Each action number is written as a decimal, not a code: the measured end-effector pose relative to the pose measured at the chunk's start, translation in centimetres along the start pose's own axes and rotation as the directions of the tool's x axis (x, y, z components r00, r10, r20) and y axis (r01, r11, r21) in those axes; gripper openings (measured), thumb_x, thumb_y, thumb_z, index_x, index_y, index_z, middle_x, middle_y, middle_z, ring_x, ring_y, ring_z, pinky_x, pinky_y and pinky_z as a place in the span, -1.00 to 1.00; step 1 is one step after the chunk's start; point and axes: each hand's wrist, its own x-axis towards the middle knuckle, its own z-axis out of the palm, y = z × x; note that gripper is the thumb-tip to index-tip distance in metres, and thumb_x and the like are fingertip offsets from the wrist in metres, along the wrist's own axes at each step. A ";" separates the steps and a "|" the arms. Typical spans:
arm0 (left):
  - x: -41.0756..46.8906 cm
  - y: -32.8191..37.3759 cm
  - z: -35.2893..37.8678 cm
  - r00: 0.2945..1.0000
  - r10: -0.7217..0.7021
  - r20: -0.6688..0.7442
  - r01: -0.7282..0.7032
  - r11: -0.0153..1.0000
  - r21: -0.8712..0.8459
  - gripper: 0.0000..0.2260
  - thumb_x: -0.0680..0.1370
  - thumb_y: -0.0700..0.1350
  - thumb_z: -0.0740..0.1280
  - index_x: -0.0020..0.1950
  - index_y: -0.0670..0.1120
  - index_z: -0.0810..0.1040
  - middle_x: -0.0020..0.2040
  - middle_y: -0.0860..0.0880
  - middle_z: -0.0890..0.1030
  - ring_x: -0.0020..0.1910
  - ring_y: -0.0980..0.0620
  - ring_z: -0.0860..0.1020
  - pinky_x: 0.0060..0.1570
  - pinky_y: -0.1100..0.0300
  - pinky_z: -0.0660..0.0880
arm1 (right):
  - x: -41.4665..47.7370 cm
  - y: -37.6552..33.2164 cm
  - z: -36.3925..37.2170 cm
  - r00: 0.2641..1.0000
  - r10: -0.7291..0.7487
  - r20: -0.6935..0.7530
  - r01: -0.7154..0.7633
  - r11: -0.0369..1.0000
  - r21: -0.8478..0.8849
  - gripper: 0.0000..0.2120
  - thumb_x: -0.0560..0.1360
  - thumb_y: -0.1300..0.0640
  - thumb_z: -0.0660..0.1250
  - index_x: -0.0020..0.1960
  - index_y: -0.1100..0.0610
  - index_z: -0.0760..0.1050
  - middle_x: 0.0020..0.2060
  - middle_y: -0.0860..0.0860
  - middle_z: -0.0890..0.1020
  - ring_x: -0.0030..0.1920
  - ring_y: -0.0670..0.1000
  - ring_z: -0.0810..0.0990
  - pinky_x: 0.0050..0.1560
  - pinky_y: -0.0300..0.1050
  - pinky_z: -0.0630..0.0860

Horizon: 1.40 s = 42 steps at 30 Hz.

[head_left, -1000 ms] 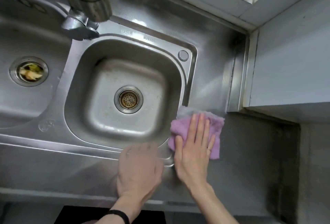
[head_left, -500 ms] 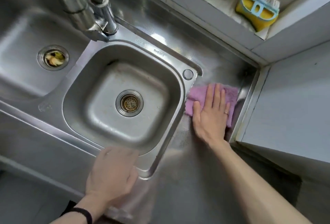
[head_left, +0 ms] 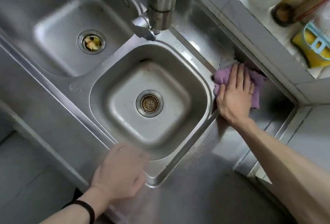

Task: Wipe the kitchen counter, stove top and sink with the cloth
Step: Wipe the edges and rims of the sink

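A purple cloth (head_left: 256, 88) lies on the steel counter (head_left: 200, 184) at the far right corner of the small sink basin (head_left: 123, 125). My right hand (head_left: 234, 95) presses flat on the cloth, fingers spread, a ring on one finger. My left hand (head_left: 119, 172) rests palm down on the near rim of the small basin, holding nothing. The larger basin (head_left: 53, 33) lies to the left, with food scraps in its drain (head_left: 91, 41). No stove top is in view.
The steel faucet (head_left: 160, 4) rises above the divider between the basins. A tiled ledge (head_left: 250, 27) at the back right holds a yellow sponge in a blue holder (head_left: 314, 47) and a bottle (head_left: 292, 8). A grey wall (head_left: 314, 143) borders the counter on the right.
My right hand has slid the cloth away from me along the counter, from beside the basin's near right corner up to its far right corner by the ledge. My left hand stayed on the near rim.
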 end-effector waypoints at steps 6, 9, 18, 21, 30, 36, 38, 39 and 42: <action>-0.2 0.0 0.1 1.000 -0.013 0.018 0.013 1.000 0.006 -0.66 0.39 0.03 0.32 0.08 -0.01 0.72 -0.06 0.00 0.69 -0.10 -0.11 0.66 0.17 -0.04 0.44 | 3.8 -4.0 0.4 0.991 -0.134 0.018 0.133 0.990 0.049 -0.31 0.68 -0.01 0.15 0.70 0.16 -0.03 0.69 0.15 0.02 0.67 0.21 0.07 0.60 0.19 0.05; -0.2 0.0 0.4 1.000 -0.019 0.025 0.018 1.000 0.013 -0.67 0.40 0.04 0.32 0.08 0.00 0.72 -0.06 0.01 0.68 -0.10 -0.11 0.65 0.16 -0.05 0.46 | 3.2 -3.6 0.5 0.994 -0.107 0.021 0.104 0.988 0.116 -0.27 0.61 -0.13 0.03 0.71 0.11 -0.01 0.69 0.12 0.04 0.67 0.18 0.08 0.60 0.15 0.03; -0.3 0.3 0.1 0.996 -0.052 0.077 0.052 0.999 0.002 -0.74 0.40 0.04 0.32 0.01 0.02 0.68 -0.11 0.03 0.65 -0.12 -0.09 0.62 0.14 -0.02 0.42 | -8.4 2.5 -0.3 0.969 0.235 0.081 -0.248 0.937 0.247 -0.37 0.66 -0.09 -0.07 0.71 0.02 -0.01 0.70 0.05 0.01 0.69 0.14 -0.02 0.66 0.20 -0.09; -0.6 0.4 -0.3 0.993 -0.055 0.106 0.064 0.995 -0.078 -0.75 0.40 0.03 0.32 0.01 0.02 0.67 -0.05 0.03 0.66 -0.05 -0.07 0.64 0.20 0.01 0.40 | -13.2 0.0 -0.4 0.955 0.286 0.083 -0.298 0.922 0.246 -0.36 0.67 -0.09 -0.08 0.71 0.07 -0.03 0.70 0.07 -0.01 0.69 0.12 -0.05 0.67 0.15 -0.13; 1.7 -12.6 -7.4 0.941 -0.328 -0.084 0.315 0.939 -0.136 -0.37 0.49 0.05 0.15 0.56 -0.08 0.44 0.52 -0.18 0.43 0.47 -0.26 0.40 0.49 -0.19 0.30 | -15.4 -2.1 -0.3 0.946 0.313 0.089 -0.325 0.907 0.266 -0.30 0.63 -0.14 -0.06 0.69 0.14 0.05 0.69 0.09 0.06 0.69 0.13 -0.02 0.66 0.20 -0.11; 2.1 -20.4 -8.7 0.911 -0.390 0.131 0.373 0.917 0.139 -0.23 0.52 0.21 -0.02 0.71 -0.03 0.17 0.53 -0.20 0.38 0.51 -0.26 0.32 0.57 -0.27 0.10 | -9.5 -2.2 -0.9 0.965 0.235 0.118 -0.258 0.935 0.242 -0.30 0.63 -0.17 -0.07 0.70 0.13 0.05 0.69 0.10 0.05 0.69 0.15 -0.03 0.66 0.21 -0.09; 1.7 -20.9 -7.9 0.928 -0.366 0.070 0.351 0.922 0.162 -0.28 0.52 0.17 0.06 0.63 -0.12 0.36 0.35 -0.24 0.55 0.37 -0.29 0.47 0.50 -0.29 0.23 | -7.3 -2.5 -1.3 0.979 0.160 0.125 -0.184 0.959 0.217 -0.31 0.64 -0.16 -0.06 0.69 0.13 0.07 0.68 0.11 0.06 0.69 0.16 -0.02 0.67 0.19 -0.07; 1.6 -21.0 -7.5 0.932 -0.361 0.037 0.351 0.922 0.162 -0.30 0.51 0.14 0.10 0.59 -0.14 0.42 0.30 -0.24 0.58 0.32 -0.29 0.50 0.47 -0.29 0.26 | -6.2 -2.8 -1.4 0.984 0.131 0.122 -0.154 0.967 0.205 -0.32 0.65 -0.16 -0.06 0.69 0.14 0.08 0.68 0.12 0.07 0.69 0.17 -0.01 0.67 0.18 -0.06; 1.8 -21.1 -6.9 0.935 -0.354 -0.027 0.354 0.928 0.116 -0.33 0.48 0.11 0.15 0.54 -0.13 0.49 0.27 -0.20 0.61 0.28 -0.27 0.53 0.47 -0.27 0.27 | -2.8 -4.5 -1.8 0.993 0.097 0.069 -0.109 0.973 0.201 -0.35 0.66 -0.08 -0.02 0.66 0.22 0.17 0.65 0.20 0.19 0.66 0.23 0.11 0.67 0.16 0.00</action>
